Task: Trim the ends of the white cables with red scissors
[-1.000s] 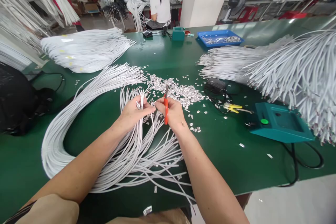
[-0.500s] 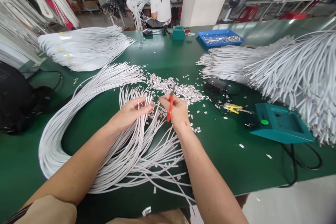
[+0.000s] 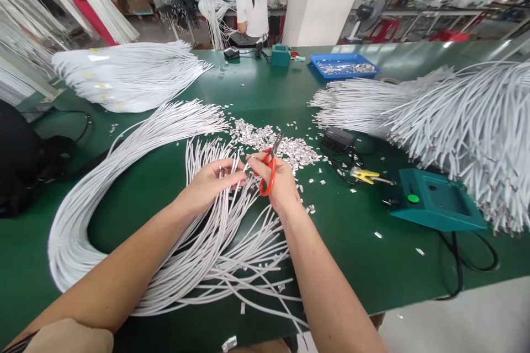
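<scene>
My left hand (image 3: pixel 213 181) is closed around several white cables (image 3: pixel 219 220) near their ends, thumb laid across them. My right hand (image 3: pixel 281 176) grips red-handled scissors (image 3: pixel 270 179), blades pointing away from me. Its thumb and forefinger come together right beside the left fingertips; whether they pinch a cable end is too small to tell. Under both hands, loose cables of the same bundle spread over the green table (image 3: pixel 339 270). Beyond the hands lies a heap of small silvery pieces (image 3: pixel 265 138).
More cable bundles lie at back left (image 3: pixel 128 74) and right (image 3: pixel 455 110). A teal device (image 3: pixel 439 198) with a green button, yellow-handled pliers (image 3: pixel 366 175) and a black adapter (image 3: pixel 337 139) sit to the right. Behind are a blue tray (image 3: pixel 343 65) and co-workers.
The scissors have turned in my right hand, so both their handle loops and blades show more clearly. Both hands have drawn slightly closer together. The whole view has shifted slightly.
</scene>
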`<state>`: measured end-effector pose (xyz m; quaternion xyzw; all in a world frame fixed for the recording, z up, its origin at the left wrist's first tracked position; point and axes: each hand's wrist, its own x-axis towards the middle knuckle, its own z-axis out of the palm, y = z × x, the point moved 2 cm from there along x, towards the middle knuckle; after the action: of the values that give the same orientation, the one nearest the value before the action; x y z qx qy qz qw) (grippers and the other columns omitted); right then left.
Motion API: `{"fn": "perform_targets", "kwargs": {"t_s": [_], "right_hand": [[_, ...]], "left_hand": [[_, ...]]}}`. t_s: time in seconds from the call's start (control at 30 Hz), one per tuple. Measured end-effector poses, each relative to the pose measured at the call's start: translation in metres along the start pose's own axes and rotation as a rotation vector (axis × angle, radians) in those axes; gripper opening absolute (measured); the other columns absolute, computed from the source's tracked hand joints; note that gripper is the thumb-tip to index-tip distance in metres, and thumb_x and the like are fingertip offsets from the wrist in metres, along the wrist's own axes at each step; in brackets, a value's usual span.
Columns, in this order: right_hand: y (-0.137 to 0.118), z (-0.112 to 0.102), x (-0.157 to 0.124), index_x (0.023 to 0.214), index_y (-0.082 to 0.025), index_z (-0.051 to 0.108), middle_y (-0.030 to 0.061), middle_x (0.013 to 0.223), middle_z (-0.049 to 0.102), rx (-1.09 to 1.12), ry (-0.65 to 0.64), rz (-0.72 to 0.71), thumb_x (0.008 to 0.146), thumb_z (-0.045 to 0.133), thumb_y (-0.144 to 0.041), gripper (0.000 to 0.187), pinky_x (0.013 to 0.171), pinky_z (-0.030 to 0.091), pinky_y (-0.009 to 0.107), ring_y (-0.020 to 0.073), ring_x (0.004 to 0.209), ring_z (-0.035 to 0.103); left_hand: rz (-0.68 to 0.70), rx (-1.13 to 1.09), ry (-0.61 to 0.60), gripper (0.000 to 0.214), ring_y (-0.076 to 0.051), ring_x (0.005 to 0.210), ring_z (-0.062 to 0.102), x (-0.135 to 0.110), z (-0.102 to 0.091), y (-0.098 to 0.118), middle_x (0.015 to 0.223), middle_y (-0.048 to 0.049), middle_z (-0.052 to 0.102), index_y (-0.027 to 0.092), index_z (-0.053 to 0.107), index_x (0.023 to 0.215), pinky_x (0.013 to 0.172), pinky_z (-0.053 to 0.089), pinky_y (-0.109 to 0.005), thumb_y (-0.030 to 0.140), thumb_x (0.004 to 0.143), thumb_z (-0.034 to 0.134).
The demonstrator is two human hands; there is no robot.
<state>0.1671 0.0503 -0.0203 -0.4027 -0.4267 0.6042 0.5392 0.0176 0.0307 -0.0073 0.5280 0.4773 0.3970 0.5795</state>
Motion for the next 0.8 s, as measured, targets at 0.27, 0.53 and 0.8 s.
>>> {"fn": "perform_targets", "kwargs": {"t_s": [0.27, 0.53, 0.8], "right_hand": [[-0.002, 0.0, -0.004, 0.087, -0.02, 0.074, 0.0031, 0.087, 0.07, -0.363, 0.137, -0.236, 0.077, 0.066, -0.034, 0.02, 0.078, 0.047, 0.031, 0.0167, 0.08, 0.061], [0.001, -0.011, 0.003, 0.066, -0.019, 0.061, 0.0036, 0.079, 0.065, -0.972, -0.007, -0.113, 0.077, 0.062, -0.03, 0.015, 0.063, 0.04, 0.028, 0.0159, 0.069, 0.055], [-0.003, -0.008, -0.003, 0.059, -0.02, 0.044, 0.0001, 0.069, 0.057, -1.168, -0.103, -0.123, 0.081, 0.057, -0.029, 0.027, 0.056, 0.031, 0.025, 0.012, 0.06, 0.044]], "left_hand": [[0.007, -0.108, 0.222, 0.025, -0.008, 0.064, 0.051, 0.006, 0.0, -0.005, 0.072, 0.0039, 0.058, 0.017, 0.066, 0.079, 0.058, 0.039, -0.021, 0.028, 0.064, 0.083], [-0.012, -0.079, 0.266, 0.031, -0.009, 0.055, 0.047, 0.007, -0.006, -0.009, 0.069, 0.0025, 0.06, 0.017, 0.075, 0.086, 0.055, 0.041, -0.024, 0.034, 0.061, 0.084], [0.002, 0.006, 0.239, 0.025, -0.008, 0.053, 0.047, 0.005, -0.007, -0.009, 0.068, 0.0016, 0.062, 0.018, 0.074, 0.087, 0.053, 0.038, -0.022, 0.034, 0.069, 0.079]]}}
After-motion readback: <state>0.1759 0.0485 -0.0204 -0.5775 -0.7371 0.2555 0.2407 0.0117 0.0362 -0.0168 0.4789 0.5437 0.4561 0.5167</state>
